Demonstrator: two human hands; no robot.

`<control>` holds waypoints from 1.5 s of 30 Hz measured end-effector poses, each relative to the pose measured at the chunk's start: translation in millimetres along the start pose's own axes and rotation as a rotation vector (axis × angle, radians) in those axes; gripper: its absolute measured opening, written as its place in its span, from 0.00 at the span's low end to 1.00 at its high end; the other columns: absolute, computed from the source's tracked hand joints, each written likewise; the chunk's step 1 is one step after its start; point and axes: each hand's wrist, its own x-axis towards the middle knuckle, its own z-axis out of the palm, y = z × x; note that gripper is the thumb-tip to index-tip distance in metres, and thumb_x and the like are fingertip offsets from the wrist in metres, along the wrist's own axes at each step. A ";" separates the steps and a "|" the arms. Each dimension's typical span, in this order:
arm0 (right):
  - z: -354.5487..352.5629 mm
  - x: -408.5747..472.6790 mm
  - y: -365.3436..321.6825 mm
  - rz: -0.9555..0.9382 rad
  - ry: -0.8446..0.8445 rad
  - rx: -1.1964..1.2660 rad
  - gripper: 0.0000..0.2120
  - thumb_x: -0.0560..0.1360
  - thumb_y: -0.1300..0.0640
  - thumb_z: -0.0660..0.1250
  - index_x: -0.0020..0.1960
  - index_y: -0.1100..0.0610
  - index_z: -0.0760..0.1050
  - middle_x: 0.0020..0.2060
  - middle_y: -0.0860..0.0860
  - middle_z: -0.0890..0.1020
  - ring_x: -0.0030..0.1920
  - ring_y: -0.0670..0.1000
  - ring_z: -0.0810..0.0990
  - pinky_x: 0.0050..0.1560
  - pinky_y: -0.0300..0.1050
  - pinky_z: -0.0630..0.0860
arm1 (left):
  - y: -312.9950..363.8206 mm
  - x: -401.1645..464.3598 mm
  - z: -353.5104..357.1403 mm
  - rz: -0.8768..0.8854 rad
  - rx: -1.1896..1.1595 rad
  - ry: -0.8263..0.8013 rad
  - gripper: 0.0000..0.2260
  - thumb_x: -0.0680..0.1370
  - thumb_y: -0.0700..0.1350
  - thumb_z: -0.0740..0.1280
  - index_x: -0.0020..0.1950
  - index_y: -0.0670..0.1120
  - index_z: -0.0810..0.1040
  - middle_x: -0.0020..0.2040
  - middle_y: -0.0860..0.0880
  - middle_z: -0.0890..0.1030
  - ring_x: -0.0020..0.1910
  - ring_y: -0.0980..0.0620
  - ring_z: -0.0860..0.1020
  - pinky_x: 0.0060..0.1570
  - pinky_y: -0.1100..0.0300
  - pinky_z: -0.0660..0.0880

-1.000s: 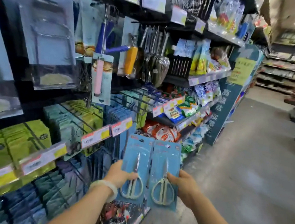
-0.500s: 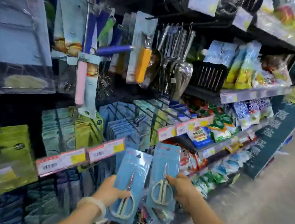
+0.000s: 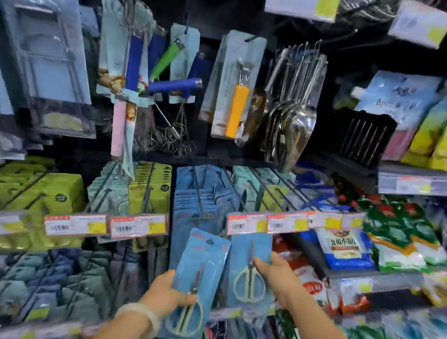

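Observation:
I stand at a shop rack of hanging kitchen tools. My left hand grips a blue card pack of pale-handled scissors by its left edge, thumb across the front, the pack tilted to the right. My right hand holds a second, like scissors pack by its right edge, upright, just beside the first. Both packs are low in the centre, in front of a row of blue packs on hooks.
Price tags line the hook rail above the packs. Whisks, a yellow-handled tool and steel scoops hang higher up. Green packs hang at the left, food bags sit on shelves at the right.
My view has swung left from the aisle toward the rack and come closer. Both hands have carried the scissors packs forward toward the hooks; the left pack now tilts.

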 end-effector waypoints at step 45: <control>-1.9 -9.1 -4.8 -0.222 -0.112 -0.211 0.07 0.77 0.61 0.64 0.53 0.52 0.70 0.50 0.64 0.79 0.51 0.60 0.79 0.57 0.55 0.76 | 17.3 41.1 90.2 0.142 -0.084 0.257 0.05 0.75 0.37 0.68 0.42 0.45 0.74 0.39 0.47 0.82 0.38 0.52 0.80 0.38 0.64 0.75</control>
